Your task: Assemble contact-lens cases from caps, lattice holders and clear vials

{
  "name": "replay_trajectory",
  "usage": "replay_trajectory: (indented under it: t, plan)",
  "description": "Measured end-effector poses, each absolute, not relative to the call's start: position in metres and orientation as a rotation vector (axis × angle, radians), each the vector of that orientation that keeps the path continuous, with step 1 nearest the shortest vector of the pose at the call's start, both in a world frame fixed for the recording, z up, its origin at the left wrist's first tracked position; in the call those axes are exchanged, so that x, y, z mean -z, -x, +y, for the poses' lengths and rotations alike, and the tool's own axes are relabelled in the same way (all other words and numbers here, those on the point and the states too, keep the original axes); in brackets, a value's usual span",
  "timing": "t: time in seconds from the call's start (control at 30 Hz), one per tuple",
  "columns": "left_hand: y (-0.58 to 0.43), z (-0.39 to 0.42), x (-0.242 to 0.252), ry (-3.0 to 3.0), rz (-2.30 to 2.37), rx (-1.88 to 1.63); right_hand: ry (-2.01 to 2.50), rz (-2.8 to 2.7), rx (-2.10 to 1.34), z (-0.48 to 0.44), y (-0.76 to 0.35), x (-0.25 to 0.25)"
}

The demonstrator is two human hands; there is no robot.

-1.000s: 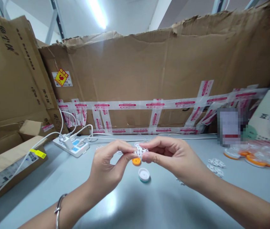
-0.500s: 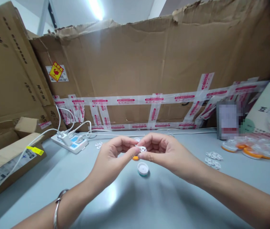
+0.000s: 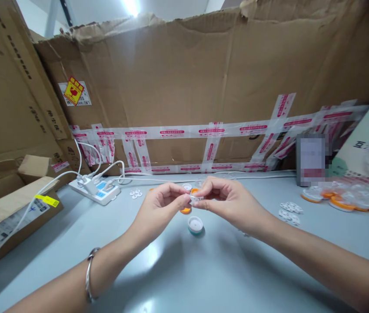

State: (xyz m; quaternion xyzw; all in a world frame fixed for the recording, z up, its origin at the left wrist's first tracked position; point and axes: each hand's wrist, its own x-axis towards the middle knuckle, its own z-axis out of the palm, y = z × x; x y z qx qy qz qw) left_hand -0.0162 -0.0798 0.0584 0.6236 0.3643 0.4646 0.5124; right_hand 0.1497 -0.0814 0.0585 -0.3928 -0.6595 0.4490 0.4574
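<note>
Left hand (image 3: pixel 163 203): thumb and fingers pinched on one side of the small white piece (image 3: pixel 196 199).
Right hand (image 3: pixel 233 201): pinched on the opposite side; I judge two hands steady so slight a thing.
White-and-teal round part (image 3: pixel 195 225): beneath, probably for easy reach.
Piece's place: above the tabletop (image 3: pixel 171 278), short of its far edge.
Piece's look: pale, outline too covered for me to tell.

This looks like a makeshift workshop or storeroom bench: a plain grey tabletop (image 3: pixel 158 280) boxed in by a tall, ragged-edged cardboard wall (image 3: pixel 171 87) with printed tape (image 3: pixel 173 131) and a fragile sticker (image 3: pixel 74 91), cartons (image 3: pixel 1 95) at the left, a power strip (image 3: pixel 106 197) trailing white cables (image 3: pixel 80 158), small white pieces (image 3: pixel 290 208) laid in groups, a metal post (image 3: pixel 52 19) and a ceiling light (image 3: pixel 131 6) above
</note>
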Motion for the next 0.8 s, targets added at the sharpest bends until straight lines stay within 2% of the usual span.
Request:
replay_trajectory:
  t: [0.13,0.27,0.43,0.57,0.8]
  plan:
    - [0.015,-0.082,-0.058,-1.478,0.855,-1.092,0.886,-1.824,-0.833,-0.084,-0.165,-0.068]
    - [0.017,-0.081,-0.056,-1.479,0.880,-1.132,1.089,-1.797,-0.878,-0.063,-0.202,-0.074]
    - [0.017,-0.078,-0.054,-1.494,0.920,-1.147,1.528,-2.024,-0.717,-0.022,-0.247,-0.037]
    - [0.016,-0.078,-0.051,-1.513,0.919,-1.111,1.512,-2.119,-0.750,-0.010,-0.251,-0.012]
    - [0.015,-0.077,-0.046,-1.555,0.920,-1.112,1.505,-2.091,-0.695,-0.014,-0.242,-0.008]
